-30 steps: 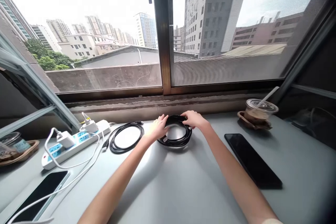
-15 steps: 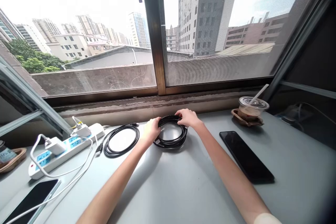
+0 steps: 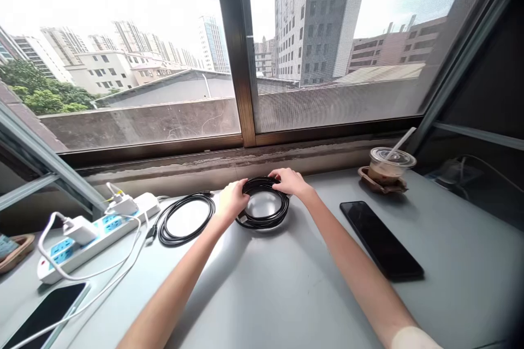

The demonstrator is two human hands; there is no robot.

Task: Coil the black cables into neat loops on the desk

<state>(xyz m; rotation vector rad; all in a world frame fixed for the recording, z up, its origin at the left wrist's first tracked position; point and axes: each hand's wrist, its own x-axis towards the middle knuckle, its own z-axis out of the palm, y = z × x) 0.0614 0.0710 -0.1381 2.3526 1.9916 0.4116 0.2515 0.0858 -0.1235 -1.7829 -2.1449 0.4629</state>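
Note:
A thick coil of black cable (image 3: pixel 268 222) lies on the grey table near the window wall, its plug showing at the lower left of the ring. My left hand (image 3: pixel 232 199) grips the coil's left side, thumb on the inside and fingers around the outer edge. At the upper right of the ring, my right hand (image 3: pixel 290 182) pinches the loops between thumb and fingers. Just left of my left hand sits a second, thinner coil of black cable (image 3: pixel 167 237), with a connector at its left end.
A white power strip (image 3: pixel 92 248) with white chargers and cords stretches along the left. A phone (image 3: pixel 49 311) lies below it, under a white cord. To the right are a black phone (image 3: pixel 380 240) and a lidded drink cup (image 3: pixel 388 166) in a cardboard holder. The window frame (image 3: pixel 241 65) rises behind.
The whole view has shifted slightly. Both hands stay on the thick coil, and its plug at the lower left shows a little more clearly.

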